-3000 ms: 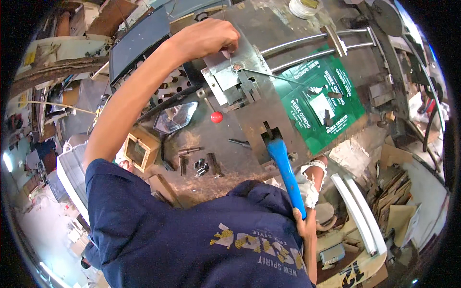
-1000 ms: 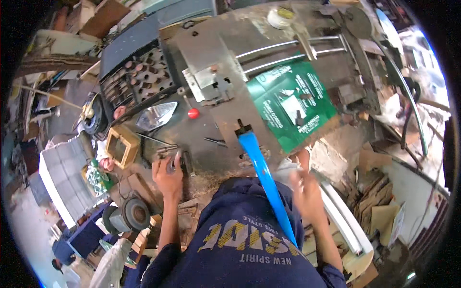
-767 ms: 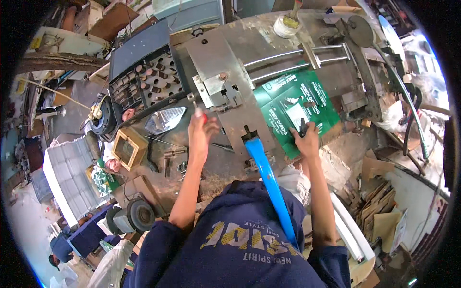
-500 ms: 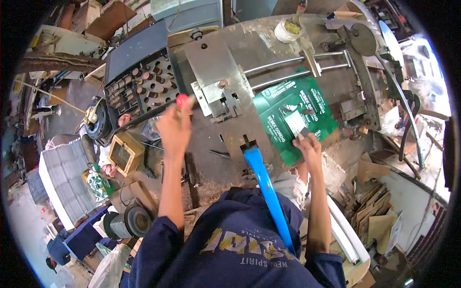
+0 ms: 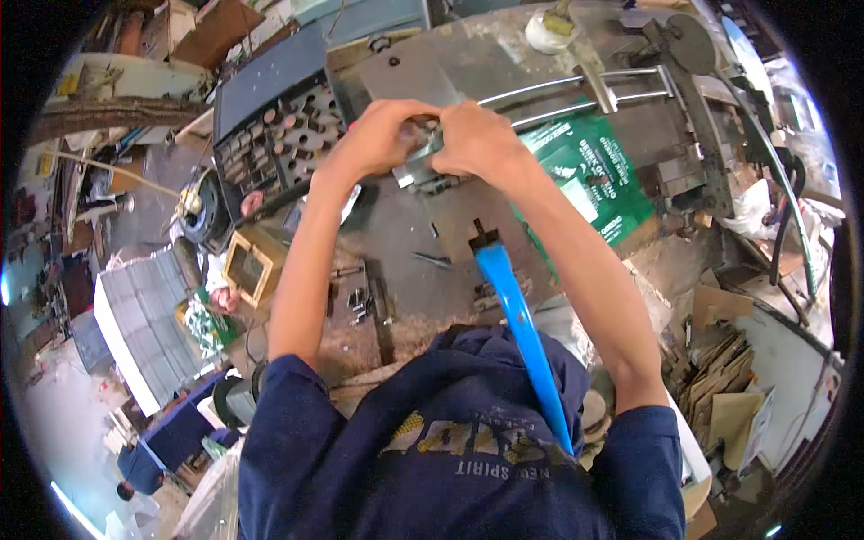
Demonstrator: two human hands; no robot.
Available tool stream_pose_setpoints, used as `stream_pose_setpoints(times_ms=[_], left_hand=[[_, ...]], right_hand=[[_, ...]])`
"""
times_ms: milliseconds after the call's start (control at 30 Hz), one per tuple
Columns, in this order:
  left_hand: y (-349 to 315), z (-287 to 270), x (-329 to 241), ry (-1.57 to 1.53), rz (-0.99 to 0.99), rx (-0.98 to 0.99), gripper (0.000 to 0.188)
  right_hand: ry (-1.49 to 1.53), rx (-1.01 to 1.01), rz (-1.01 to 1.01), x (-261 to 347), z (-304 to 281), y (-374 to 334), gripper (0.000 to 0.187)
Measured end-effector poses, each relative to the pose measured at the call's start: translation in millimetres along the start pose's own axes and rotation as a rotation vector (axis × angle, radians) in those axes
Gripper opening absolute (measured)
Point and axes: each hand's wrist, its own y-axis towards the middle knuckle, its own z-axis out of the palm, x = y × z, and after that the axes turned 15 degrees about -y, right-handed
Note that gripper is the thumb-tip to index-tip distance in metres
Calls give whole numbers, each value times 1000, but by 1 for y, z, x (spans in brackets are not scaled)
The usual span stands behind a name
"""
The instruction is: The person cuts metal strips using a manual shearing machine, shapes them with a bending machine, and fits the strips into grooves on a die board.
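Observation:
Both my hands meet over the metal fixture of a bench machine with two shiny rails. My left hand is curled at the fixture's left side, and a speck of red shows beside its fingers. My right hand is bent over the fixture's right side. What the fingers of either hand close on is hidden. In front of the fixture a blue lever reaches toward my body. Right of it lies a green printed plastic sheet, with a white piece on it, partly behind my right forearm.
A black case of small round metal pieces stands at the left. Near it are a wooden frame box and a stack of grey sheets. A white pot sits at the back. Cardboard pieces are piled at the lower right.
My left hand, which held a small red-topped thing, has moved right to the fixture. My right hand has left the white piece on the green sheet and moved up and left.

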Motion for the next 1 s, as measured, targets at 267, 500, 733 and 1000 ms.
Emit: stream_pose_setpoints(times_ms=[267,500,733,1000], left_hand=[[3,-24,-2,-9,135,128,17],[-35,-70,-121,205,60,98,14],[-156,17,-21,82,-383,465,22],[-230,94,-3,68,-419,-66,15]], right_hand=[[203,-571,229,-22,-2,-81,48],[-42,-157,490,-138,169,-95,48],[665,128,463,-158,95,-88,29],[1236,54,-27,-85,7,-51,22]])
